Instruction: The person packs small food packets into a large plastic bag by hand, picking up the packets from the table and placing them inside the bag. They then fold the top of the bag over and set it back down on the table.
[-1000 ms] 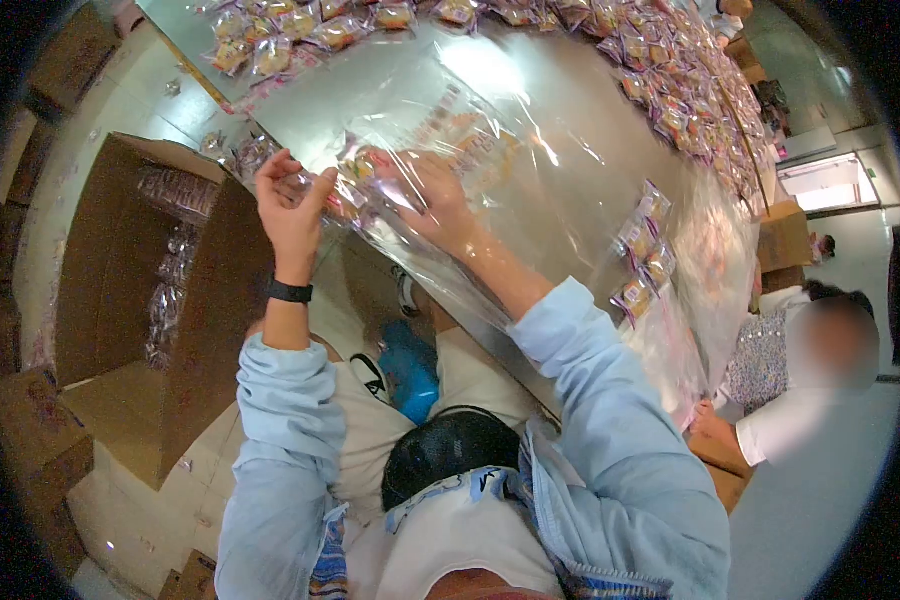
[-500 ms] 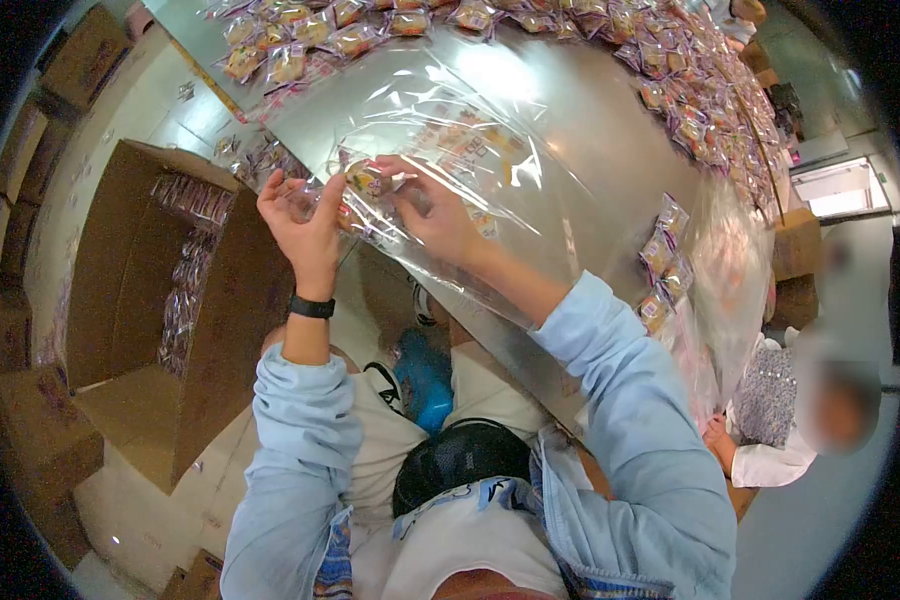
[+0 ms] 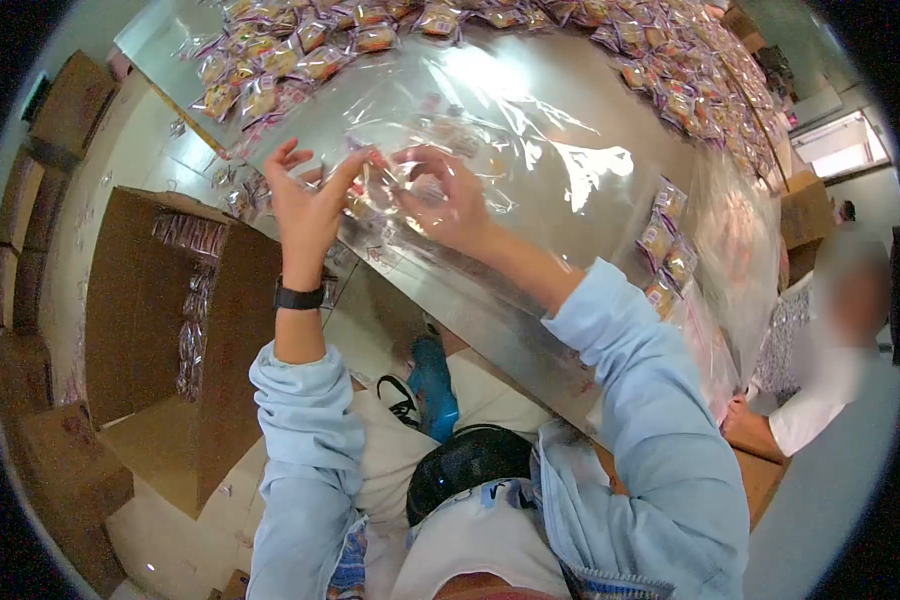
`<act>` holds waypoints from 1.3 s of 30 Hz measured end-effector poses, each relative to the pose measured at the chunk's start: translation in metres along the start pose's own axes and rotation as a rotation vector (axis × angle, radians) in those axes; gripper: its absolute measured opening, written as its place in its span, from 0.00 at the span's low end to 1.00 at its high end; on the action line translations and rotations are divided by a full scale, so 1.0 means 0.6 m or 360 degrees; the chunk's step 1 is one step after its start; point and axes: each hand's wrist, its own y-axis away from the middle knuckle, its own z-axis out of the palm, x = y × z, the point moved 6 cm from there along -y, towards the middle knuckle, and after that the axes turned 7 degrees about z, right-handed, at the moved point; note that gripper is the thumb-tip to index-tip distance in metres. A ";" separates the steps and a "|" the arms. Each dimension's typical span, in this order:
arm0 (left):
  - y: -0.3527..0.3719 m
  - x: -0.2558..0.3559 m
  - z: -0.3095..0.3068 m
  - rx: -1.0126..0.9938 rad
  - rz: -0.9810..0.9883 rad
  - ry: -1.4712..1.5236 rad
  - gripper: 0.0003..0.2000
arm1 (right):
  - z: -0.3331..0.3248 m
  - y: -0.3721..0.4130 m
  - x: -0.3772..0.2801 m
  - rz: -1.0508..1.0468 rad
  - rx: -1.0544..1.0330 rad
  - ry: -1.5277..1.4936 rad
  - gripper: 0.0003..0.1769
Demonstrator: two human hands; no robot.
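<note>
A large clear plastic bag (image 3: 530, 150) with printing on it lies across the metal table. Both my hands are at its near left edge, with the fingertips almost meeting. My left hand (image 3: 312, 212) has its thumb stretched toward my right hand and other fingers raised; plastic film appears caught in it. With fingers curled and thumb bent in, my right hand (image 3: 448, 205) pinches the film. Something small and blurred, like a wrapped snack (image 3: 370, 190), shows through the plastic between them. Glare hides the exact grip.
Many wrapped snacks (image 3: 320, 62) are heaped along the table's far and right sides. Several more packets (image 3: 660, 240) lie near another clear bag (image 3: 725, 240) at right. An open carton (image 3: 135, 300) holding packets stands at left. At right, a co-worker's hand (image 3: 750, 425) is close to the table.
My hands have risen slightly, and the left fingers have spread more. The snack between them is now blurred. The view has shifted a little.
</note>
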 end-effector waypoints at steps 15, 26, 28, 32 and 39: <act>0.027 -0.047 0.022 0.0037 -0.0001 -0.0210 0.43 | -0.060 0.035 -0.004 0.0302 -0.0066 0.0260 0.29; 0.051 -0.050 0.008 0.0031 0.0082 -0.0189 0.35 | -0.026 0.016 0.023 0.0694 -0.0100 0.0550 0.23; 0.050 -0.063 -0.005 -0.0017 0.0174 0.0123 0.31 | -0.032 0.017 -0.006 0.0626 -0.0047 0.0514 0.22; 0.055 -0.070 -0.022 -0.0121 0.0224 0.0358 0.23 | -0.036 0.030 0.013 0.0237 0.0269 0.0412 0.17; 0.056 -0.085 -0.028 -0.0098 0.0204 0.0299 0.17 | -0.049 0.027 0.010 0.0151 0.0157 0.0068 0.14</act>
